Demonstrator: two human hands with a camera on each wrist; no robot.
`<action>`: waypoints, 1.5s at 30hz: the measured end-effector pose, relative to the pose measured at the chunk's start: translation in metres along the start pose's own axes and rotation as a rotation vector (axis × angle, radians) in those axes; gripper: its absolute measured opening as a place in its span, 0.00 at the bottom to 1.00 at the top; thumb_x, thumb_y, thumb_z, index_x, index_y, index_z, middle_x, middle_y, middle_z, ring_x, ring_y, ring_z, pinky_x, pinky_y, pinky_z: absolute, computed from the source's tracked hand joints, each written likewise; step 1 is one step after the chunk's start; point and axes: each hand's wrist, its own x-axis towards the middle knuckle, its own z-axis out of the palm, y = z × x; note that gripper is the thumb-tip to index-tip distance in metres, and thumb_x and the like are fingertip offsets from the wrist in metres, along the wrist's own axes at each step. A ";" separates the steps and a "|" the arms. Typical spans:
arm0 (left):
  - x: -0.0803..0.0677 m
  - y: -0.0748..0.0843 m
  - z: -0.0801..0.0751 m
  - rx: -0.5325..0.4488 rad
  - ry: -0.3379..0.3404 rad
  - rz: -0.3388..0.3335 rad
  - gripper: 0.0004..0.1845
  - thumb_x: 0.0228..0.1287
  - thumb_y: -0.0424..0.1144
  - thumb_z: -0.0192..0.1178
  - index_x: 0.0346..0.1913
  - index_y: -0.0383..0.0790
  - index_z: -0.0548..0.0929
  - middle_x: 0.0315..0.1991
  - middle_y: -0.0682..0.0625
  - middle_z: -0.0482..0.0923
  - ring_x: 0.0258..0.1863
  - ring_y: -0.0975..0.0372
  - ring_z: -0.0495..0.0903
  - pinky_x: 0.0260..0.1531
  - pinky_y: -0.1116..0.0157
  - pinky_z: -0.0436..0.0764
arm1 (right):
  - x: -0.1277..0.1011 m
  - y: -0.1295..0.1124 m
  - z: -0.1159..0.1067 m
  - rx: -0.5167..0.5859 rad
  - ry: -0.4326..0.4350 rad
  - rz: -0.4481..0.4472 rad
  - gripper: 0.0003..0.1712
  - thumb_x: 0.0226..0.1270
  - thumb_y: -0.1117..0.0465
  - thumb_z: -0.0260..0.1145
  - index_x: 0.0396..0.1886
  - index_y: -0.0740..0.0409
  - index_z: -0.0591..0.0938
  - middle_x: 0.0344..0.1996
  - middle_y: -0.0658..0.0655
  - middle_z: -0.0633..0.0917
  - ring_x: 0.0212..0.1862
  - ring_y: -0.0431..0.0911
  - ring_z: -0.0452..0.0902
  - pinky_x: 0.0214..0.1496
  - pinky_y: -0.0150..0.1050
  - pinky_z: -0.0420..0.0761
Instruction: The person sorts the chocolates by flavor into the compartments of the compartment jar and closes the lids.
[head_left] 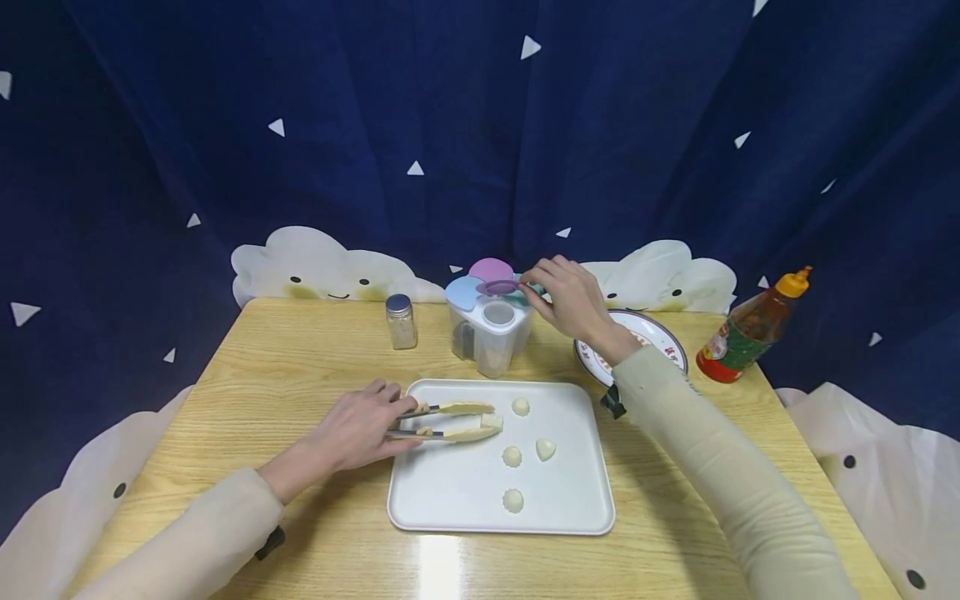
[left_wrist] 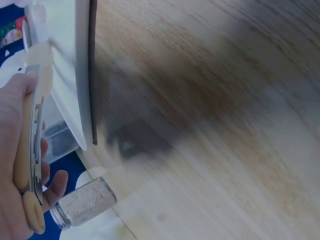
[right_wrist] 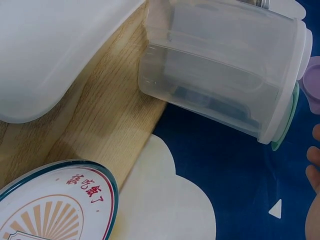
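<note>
- Head view, nearest first: the left hand [head_left: 352, 433] lies at the near-left edge of the white tray [head_left: 450, 500], fingers curled around the wooden-handled tongs [head_left: 450, 421]. Their tips reach out over the tray, away from the palm, close to a small white piece between them.
- Just beyond the tong tips sit the dough balls [head_left: 512, 456], four of them, loosely scattered and apart from one another.
- Judging from this, the tongs are best held low and level, tips off the tray, so nothing gets nudged.
- Farther out, the right hand [head_left: 566, 300] pinches the purple spoon [head_left: 498, 287] at the top of the clear seasoning box [head_left: 487, 329], which stands just behind the tray's far edge.
- I would lift that spoon straight up, slowly, since the box looks light and could tip.
- Beside the box, to its left, stands a spice jar [head_left: 401, 321]; under the right wrist lies a patterned plate [head_left: 660, 333], and well beyond it a sauce bottle [head_left: 750, 329].
</note>
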 end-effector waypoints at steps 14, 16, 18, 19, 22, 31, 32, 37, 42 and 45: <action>0.003 0.002 -0.006 -0.008 -0.011 0.000 0.25 0.64 0.65 0.68 0.52 0.51 0.86 0.40 0.50 0.81 0.34 0.61 0.74 0.21 0.71 0.66 | 0.000 0.000 -0.001 0.001 0.005 -0.001 0.07 0.74 0.55 0.69 0.41 0.53 0.88 0.36 0.52 0.89 0.38 0.51 0.80 0.39 0.44 0.79; 0.004 0.000 -0.011 -0.003 -0.002 0.000 0.25 0.64 0.65 0.69 0.52 0.50 0.85 0.41 0.49 0.81 0.34 0.60 0.75 0.20 0.70 0.68 | 0.000 -0.001 -0.001 0.002 0.005 -0.002 0.07 0.74 0.55 0.69 0.41 0.53 0.88 0.36 0.52 0.89 0.38 0.51 0.80 0.39 0.44 0.79; 0.005 -0.002 -0.017 -0.001 0.016 -0.002 0.26 0.63 0.64 0.70 0.53 0.49 0.86 0.41 0.48 0.82 0.35 0.58 0.76 0.21 0.68 0.71 | 0.000 -0.001 -0.001 0.003 0.006 -0.001 0.07 0.74 0.55 0.69 0.41 0.53 0.88 0.36 0.53 0.89 0.38 0.51 0.80 0.39 0.45 0.79; 0.006 -0.003 -0.021 0.002 0.025 -0.005 0.26 0.63 0.63 0.70 0.53 0.48 0.86 0.41 0.48 0.82 0.36 0.57 0.77 0.21 0.67 0.72 | 0.000 -0.001 -0.001 0.003 0.006 -0.001 0.07 0.73 0.55 0.70 0.41 0.53 0.88 0.36 0.53 0.89 0.38 0.51 0.80 0.39 0.45 0.79; 0.010 -0.007 -0.033 0.003 0.053 -0.019 0.27 0.61 0.63 0.72 0.53 0.47 0.86 0.42 0.47 0.83 0.37 0.56 0.77 0.22 0.65 0.75 | 0.000 -0.002 -0.002 0.007 0.003 -0.001 0.07 0.73 0.56 0.70 0.41 0.54 0.88 0.36 0.53 0.89 0.38 0.52 0.80 0.40 0.45 0.79; 0.021 -0.018 -0.069 0.009 0.111 -0.060 0.28 0.61 0.63 0.72 0.53 0.46 0.86 0.38 0.48 0.81 0.34 0.56 0.75 0.21 0.64 0.73 | 0.000 -0.002 0.000 0.007 0.001 -0.005 0.06 0.73 0.56 0.70 0.41 0.53 0.89 0.37 0.53 0.89 0.39 0.51 0.80 0.39 0.44 0.79; 0.022 -0.019 -0.072 0.007 0.119 -0.062 0.28 0.61 0.63 0.72 0.53 0.46 0.86 0.38 0.48 0.80 0.34 0.56 0.74 0.21 0.64 0.72 | 0.000 -0.002 0.000 0.008 0.002 -0.006 0.06 0.73 0.56 0.70 0.41 0.53 0.88 0.37 0.53 0.89 0.39 0.52 0.80 0.39 0.44 0.79; 0.029 -0.023 -0.087 0.008 0.177 -0.059 0.26 0.60 0.60 0.74 0.53 0.45 0.87 0.36 0.47 0.80 0.32 0.55 0.74 0.19 0.63 0.72 | 0.001 -0.003 0.000 0.003 -0.002 -0.009 0.07 0.73 0.56 0.70 0.41 0.54 0.88 0.37 0.53 0.89 0.39 0.52 0.80 0.40 0.45 0.79; 0.039 -0.026 -0.096 0.020 0.223 -0.054 0.27 0.61 0.60 0.73 0.53 0.44 0.87 0.37 0.45 0.82 0.35 0.52 0.78 0.19 0.59 0.75 | 0.001 -0.002 -0.001 -0.005 -0.009 -0.003 0.07 0.73 0.56 0.70 0.41 0.54 0.88 0.37 0.53 0.89 0.39 0.52 0.80 0.40 0.46 0.80; 0.046 -0.027 -0.098 0.026 0.236 -0.063 0.26 0.62 0.60 0.72 0.54 0.45 0.86 0.38 0.45 0.83 0.36 0.51 0.79 0.20 0.57 0.78 | 0.001 -0.002 -0.002 -0.012 -0.016 0.003 0.07 0.74 0.56 0.69 0.42 0.54 0.88 0.38 0.53 0.89 0.39 0.52 0.80 0.41 0.46 0.80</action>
